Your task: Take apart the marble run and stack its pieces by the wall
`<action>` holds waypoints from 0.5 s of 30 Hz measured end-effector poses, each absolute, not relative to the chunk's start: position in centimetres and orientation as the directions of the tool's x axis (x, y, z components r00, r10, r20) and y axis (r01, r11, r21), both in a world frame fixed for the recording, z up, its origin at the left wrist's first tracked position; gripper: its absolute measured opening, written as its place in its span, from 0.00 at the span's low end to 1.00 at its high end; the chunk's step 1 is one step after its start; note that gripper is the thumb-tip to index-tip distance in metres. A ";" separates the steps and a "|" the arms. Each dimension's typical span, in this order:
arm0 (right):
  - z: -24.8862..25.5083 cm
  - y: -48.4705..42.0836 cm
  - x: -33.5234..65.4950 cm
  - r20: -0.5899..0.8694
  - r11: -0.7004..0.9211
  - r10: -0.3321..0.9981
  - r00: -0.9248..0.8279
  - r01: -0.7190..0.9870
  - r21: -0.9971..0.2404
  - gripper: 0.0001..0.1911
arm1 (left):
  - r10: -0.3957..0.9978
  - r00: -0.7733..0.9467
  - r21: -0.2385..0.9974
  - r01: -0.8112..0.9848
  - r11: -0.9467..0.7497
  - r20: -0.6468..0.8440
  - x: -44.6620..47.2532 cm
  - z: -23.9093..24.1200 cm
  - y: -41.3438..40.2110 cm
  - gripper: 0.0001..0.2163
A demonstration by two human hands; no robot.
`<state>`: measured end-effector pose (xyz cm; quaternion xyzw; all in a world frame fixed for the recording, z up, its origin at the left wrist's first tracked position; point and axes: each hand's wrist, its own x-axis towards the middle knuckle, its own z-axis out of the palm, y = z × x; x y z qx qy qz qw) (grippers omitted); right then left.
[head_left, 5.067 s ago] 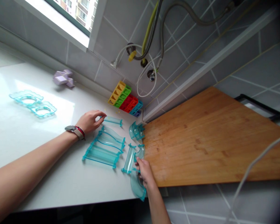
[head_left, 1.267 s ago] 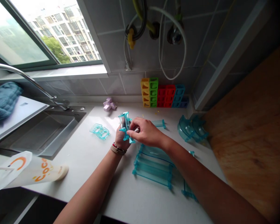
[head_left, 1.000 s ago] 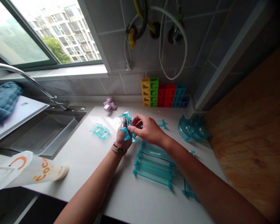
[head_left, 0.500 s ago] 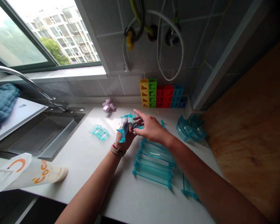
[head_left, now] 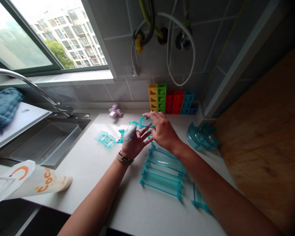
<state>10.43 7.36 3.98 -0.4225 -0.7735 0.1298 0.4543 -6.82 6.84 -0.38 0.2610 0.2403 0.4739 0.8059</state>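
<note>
My left hand (head_left: 135, 142) holds a see-through teal curved plastic piece (head_left: 127, 133) with its thumb; the other fingers are spread towards my right hand. My right hand (head_left: 164, 130) pinches a second curved teal piece (head_left: 145, 122) just above the left fingertips. The two pieces are close together; whether they touch I cannot tell. Left of my hands a flat teal frame with round openings (head_left: 105, 140) lies on the white counter (head_left: 88, 167). Under my right forearm are longer teal trough-like panels (head_left: 162, 177), partly hidden by the arm.
Half-round teal pieces (head_left: 199, 136) stand at the right. Yellow, green, red and blue block trays (head_left: 170, 100) lean against the back wall. A lilac faceted object (head_left: 115, 111) lies near the wall. A drink cup (head_left: 46, 180) lies front left, beside the sink (head_left: 64, 141).
The curved pieces have come apart: my right hand has lifted one up and away, while the left hand's piece has tilted left. The left fingers have spread.
</note>
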 end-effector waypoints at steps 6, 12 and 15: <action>5.5 5.8 9.4 0.620 0.716 0.693 -0.368 0.447 -0.536 0.31 | 0.902 0.395 0.604 -0.681 0.413 -0.171 -7.2 -1.4 7.5 0.13; 5.7 4.5 8.1 0.565 0.686 0.724 -0.395 0.492 -0.536 0.31 | 0.967 0.241 0.675 -0.700 0.232 -0.082 -6.2 -1.6 7.5 0.10; 5.5 4.6 8.1 0.561 0.683 0.727 -0.395 0.492 -0.540 0.31 | 0.980 0.191 0.719 -0.673 0.175 -0.061 -6.0 -1.6 7.4 0.11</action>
